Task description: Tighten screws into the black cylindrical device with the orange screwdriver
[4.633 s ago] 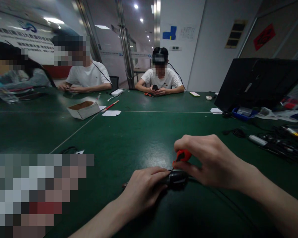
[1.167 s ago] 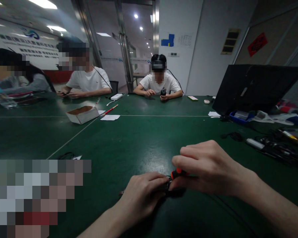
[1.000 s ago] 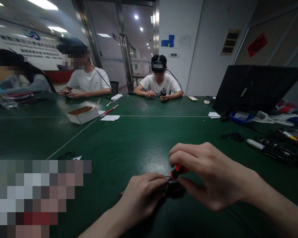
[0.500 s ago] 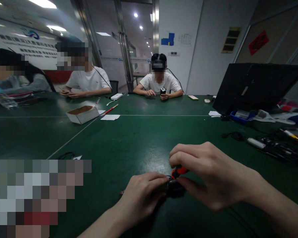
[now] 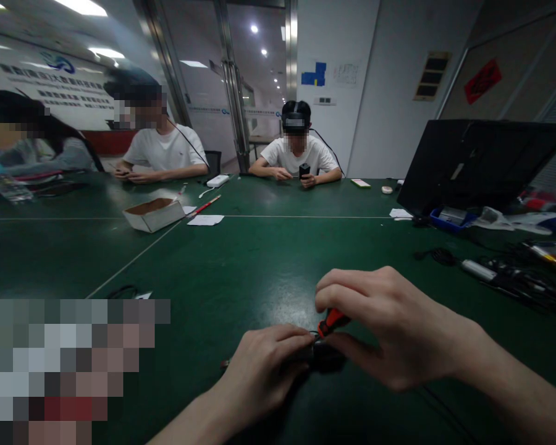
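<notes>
My right hand [image 5: 393, 327] is closed around the orange-and-black handle of what looks like a screwdriver [image 5: 334, 320], its tip end pointing down and left. Beneath it, a black object [image 5: 327, 357] lies on the green table, and its exact kind cannot be made out. My left hand [image 5: 271, 358] is wrapped over the left part of that object, its fingertips close to the screwdriver's lower end. A thin dark wire shows by those fingertips. My own fingers hide much of both things.
Across the green table [image 5: 259, 259] stand an open white box [image 5: 155, 216], a red pencil-like stick [image 5: 204, 205] and papers [image 5: 206, 220]. To the right are a black monitor [image 5: 472, 167], a blue tray [image 5: 451, 217] and tangled cables [image 5: 523, 281]. Several people sit around the table.
The screwdriver handle has turned slightly in my right hand's fingers. Both hands keep nearly the same place. The person opposite has turned the small black object in their hand.
</notes>
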Demonstrator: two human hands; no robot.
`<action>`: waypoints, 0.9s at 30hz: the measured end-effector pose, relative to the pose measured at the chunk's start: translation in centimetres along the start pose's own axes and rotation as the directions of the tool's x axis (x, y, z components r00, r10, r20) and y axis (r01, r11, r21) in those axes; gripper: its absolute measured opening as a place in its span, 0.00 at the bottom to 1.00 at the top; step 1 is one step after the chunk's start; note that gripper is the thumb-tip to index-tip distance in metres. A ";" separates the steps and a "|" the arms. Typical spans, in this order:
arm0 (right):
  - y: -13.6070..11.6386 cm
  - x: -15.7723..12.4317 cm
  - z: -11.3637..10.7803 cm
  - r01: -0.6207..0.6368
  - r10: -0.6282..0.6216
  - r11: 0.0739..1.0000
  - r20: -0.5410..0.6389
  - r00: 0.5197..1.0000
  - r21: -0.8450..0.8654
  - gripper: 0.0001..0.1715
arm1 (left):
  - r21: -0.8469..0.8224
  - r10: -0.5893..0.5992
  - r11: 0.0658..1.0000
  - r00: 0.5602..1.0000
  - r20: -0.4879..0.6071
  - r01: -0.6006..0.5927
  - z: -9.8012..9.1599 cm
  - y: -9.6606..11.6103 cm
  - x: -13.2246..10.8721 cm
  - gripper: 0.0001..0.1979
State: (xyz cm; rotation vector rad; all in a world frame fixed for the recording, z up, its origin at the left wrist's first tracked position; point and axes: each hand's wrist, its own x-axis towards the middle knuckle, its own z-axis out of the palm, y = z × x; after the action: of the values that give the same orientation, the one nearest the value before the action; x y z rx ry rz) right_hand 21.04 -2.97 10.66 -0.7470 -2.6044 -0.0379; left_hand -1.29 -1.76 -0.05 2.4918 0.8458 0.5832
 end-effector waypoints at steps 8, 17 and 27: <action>0.2 0.0 0.4 0.035 -0.048 0.991 -0.101 0.994 -0.133 0.08 | 0.022 0.020 1.000 1.000 0.004 -0.020 0.1 -0.4 -0.1 0.16; -0.2 -0.1 -0.1 -0.021 0.019 0.998 0.032 0.999 0.065 0.10 | 0.043 0.032 0.999 0.999 0.009 -0.032 0.1 -0.3 -0.2 0.15; 0.0 0.0 0.3 0.033 -0.037 0.997 -0.051 0.998 -0.068 0.08 | 0.009 0.021 1.000 1.000 0.018 -0.021 0.1 -0.2 -0.1 0.15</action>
State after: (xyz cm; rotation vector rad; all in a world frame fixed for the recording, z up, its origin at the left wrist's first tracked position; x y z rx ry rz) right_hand 20.94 -2.89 10.41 -0.7140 -2.5778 -0.1538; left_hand -1.39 -1.70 -0.21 2.5132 0.8188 0.5646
